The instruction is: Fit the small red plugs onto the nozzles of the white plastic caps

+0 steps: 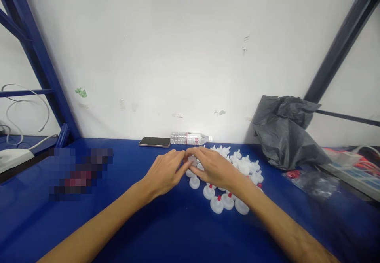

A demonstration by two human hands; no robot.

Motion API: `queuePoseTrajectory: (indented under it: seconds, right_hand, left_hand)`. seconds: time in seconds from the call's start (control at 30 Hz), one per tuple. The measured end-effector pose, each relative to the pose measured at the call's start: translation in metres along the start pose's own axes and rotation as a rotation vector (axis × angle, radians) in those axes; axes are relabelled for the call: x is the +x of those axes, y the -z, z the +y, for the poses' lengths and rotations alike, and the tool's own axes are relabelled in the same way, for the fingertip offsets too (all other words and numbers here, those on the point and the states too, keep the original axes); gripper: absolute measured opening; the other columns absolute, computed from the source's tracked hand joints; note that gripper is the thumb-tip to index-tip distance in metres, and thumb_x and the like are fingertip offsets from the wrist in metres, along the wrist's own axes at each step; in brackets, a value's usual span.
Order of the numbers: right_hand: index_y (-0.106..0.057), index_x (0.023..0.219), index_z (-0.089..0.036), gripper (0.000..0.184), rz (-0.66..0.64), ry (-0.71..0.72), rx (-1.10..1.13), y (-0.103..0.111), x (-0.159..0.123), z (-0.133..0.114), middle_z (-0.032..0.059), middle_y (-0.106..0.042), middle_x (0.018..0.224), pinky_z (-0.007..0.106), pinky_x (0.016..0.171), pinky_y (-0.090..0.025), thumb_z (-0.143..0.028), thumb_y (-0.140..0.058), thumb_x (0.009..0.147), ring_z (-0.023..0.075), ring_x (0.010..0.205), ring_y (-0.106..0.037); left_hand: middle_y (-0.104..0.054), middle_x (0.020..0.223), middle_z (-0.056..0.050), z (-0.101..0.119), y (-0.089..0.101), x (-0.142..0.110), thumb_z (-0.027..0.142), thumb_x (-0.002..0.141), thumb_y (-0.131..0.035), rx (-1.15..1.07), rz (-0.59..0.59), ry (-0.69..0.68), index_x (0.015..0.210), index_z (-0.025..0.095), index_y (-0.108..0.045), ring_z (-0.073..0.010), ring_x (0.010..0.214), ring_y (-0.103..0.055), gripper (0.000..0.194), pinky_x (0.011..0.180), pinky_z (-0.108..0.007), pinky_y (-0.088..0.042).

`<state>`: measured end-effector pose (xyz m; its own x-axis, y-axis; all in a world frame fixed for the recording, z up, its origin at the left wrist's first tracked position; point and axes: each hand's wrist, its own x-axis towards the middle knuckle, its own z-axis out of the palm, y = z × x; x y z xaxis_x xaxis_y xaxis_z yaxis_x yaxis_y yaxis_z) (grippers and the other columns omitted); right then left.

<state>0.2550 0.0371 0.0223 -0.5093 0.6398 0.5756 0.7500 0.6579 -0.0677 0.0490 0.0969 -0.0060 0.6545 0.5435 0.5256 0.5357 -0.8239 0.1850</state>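
Observation:
My right hand (212,166) is closed round a translucent white plastic nozzle cap (192,160), a round base with part of it covered by my fingers. Against its left side my left hand (168,172) comes in, thumb and fingers pinched together; what they grip is hidden. Under and beside my right hand lie many similar white nozzle caps (194,182) with thin spouts. Several in the near rows carry small red tips, such as the nozzle cap in front (217,205). Those farther back show bare white spouts.
Along the wall lie a phone (154,141) and a clear plastic bottle (190,138) on its side. A dark plastic bag (285,132) stands at the right, near a clear bag with red pieces (311,182). A blurred-out item (80,176) lies left on the blue table (166,227).

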Motion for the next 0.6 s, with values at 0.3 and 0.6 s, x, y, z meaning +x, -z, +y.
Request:
queuePoseTrajectory:
  seconds: [0.3,0.6]
  right_hand:
    - [-0.057,0.134,-0.027,0.036,0.042,0.000,-0.014,0.000,-0.003,0.010,0.0075,-0.079,0.120,0.044,0.091,-0.063,-0.038,-0.067,0.101,0.0268,0.103,-0.076]
    - [-0.067,0.128,-0.026,0.027,0.037,0.059,-0.120,0.006,0.007,0.023,0.0074,-0.082,0.110,0.046,0.100,-0.051,-0.038,-0.061,0.104,0.0255,0.104,-0.074]
  left_hand:
    - [-0.067,0.090,-0.002,-0.002,0.002,0.001,0.040,0.112,-0.034,0.003,-0.010,0.021,0.096,0.025,-0.056,-0.0227,0.083,-0.063,0.031,0.071,-0.036,-0.041]
    - [-0.054,0.073,0.002,0.007,-0.006,0.015,0.048,0.110,-0.030,-0.421,-0.009,0.159,0.078,0.024,-0.045,-0.0186,0.070,-0.049,0.042,0.069,-0.035,-0.034]
